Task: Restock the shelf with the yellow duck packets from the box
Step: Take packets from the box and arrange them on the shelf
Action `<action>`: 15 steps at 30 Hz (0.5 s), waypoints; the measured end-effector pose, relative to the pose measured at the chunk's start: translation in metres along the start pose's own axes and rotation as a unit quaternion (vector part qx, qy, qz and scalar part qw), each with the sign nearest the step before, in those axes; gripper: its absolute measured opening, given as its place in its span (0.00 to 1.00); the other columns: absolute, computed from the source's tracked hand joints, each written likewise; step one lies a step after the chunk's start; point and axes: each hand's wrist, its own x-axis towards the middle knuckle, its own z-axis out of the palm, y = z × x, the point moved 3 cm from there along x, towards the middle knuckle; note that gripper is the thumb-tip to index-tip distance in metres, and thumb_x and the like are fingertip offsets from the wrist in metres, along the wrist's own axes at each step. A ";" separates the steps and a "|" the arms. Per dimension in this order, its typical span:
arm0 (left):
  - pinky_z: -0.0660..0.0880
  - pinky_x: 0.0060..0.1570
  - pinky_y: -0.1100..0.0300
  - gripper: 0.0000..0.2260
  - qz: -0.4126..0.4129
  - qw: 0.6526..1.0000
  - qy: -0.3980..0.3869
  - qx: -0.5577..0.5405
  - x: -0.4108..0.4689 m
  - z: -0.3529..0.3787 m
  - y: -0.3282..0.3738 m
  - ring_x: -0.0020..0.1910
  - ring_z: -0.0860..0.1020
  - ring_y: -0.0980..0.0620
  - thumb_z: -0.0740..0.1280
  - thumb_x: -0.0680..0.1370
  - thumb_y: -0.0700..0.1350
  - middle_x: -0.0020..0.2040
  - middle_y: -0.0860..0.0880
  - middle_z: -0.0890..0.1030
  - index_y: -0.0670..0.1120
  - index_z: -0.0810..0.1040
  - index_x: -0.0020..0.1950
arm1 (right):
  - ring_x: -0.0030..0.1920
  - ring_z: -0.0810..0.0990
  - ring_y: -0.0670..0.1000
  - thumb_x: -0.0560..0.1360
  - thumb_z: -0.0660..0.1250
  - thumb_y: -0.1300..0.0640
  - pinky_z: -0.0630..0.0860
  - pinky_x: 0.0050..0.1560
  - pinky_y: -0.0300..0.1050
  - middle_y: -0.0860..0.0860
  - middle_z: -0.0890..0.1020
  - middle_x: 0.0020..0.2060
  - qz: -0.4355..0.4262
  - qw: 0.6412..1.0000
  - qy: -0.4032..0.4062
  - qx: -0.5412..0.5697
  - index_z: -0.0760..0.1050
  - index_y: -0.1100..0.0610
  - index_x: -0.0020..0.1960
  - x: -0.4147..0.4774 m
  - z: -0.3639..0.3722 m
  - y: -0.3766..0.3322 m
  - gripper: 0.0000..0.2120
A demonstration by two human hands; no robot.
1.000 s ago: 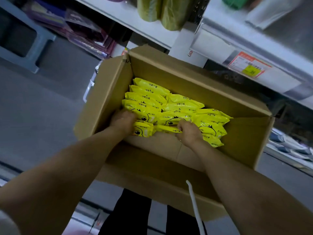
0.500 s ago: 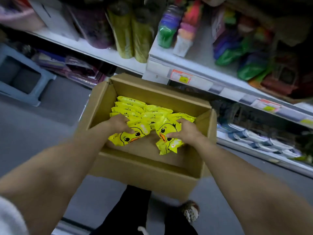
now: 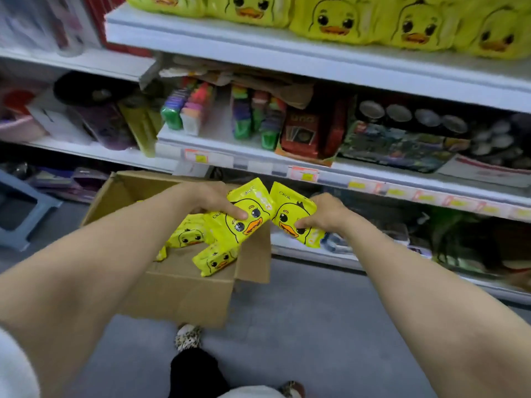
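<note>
Both hands have come up out of the cardboard box [image 3: 184,291] since half a second ago, each lifting one yellow duck packet clear of its rim; the view has tilted up to the shelving.

- Left hand [image 3: 211,201]: grips the left packet [image 3: 244,225], thumb across the duck's face, fingers curled behind. "Ckok" printed at its edge, partly covered.
- Right hand [image 3: 327,215]: pinches the right packet [image 3: 290,211], thumb on the lower face, fingers wrapped behind. "Ckok" legible at top.
- The two packets touch edge to edge, held above the box's right corner, in front of the lower shelf.
- Remaining packets [image 3: 214,261] lie loose in the box on the grey floor.
- Top shelf [image 3: 287,58]: row of larger yellow duck-face packs [image 3: 330,21].
- Middle shelf: red box marked "uno" [image 3: 301,130] among coloured goods; price labels [image 3: 300,173] along the edge, print too blurred to read.
- Blue stool [image 3: 17,214] at far left.
</note>
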 end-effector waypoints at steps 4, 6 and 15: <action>0.79 0.52 0.41 0.23 0.028 0.998 0.015 0.057 -0.002 0.037 0.101 0.47 0.84 0.41 0.80 0.65 0.44 0.48 0.42 0.85 0.42 0.79 0.57 | 0.45 0.83 0.52 0.66 0.80 0.51 0.77 0.46 0.43 0.50 0.85 0.43 -0.014 0.998 0.052 0.033 0.81 0.52 0.44 -0.050 -0.074 0.057 0.12; 0.81 0.50 0.46 0.23 0.061 0.994 0.023 0.089 -0.003 0.051 0.154 0.45 0.85 0.43 0.80 0.66 0.44 0.47 0.43 0.86 0.42 0.79 0.57 | 0.47 0.83 0.53 0.66 0.80 0.49 0.78 0.48 0.45 0.50 0.85 0.44 -0.009 0.996 0.086 0.034 0.83 0.53 0.47 -0.073 -0.109 0.086 0.14; 0.79 0.54 0.47 0.25 0.176 0.965 0.079 0.180 -0.022 0.080 0.361 0.49 0.84 0.44 0.80 0.66 0.47 0.50 0.45 0.85 0.42 0.78 0.59 | 0.45 0.85 0.52 0.64 0.81 0.49 0.81 0.48 0.48 0.49 0.87 0.39 -0.010 0.982 0.178 0.053 0.83 0.54 0.44 -0.144 -0.248 0.175 0.14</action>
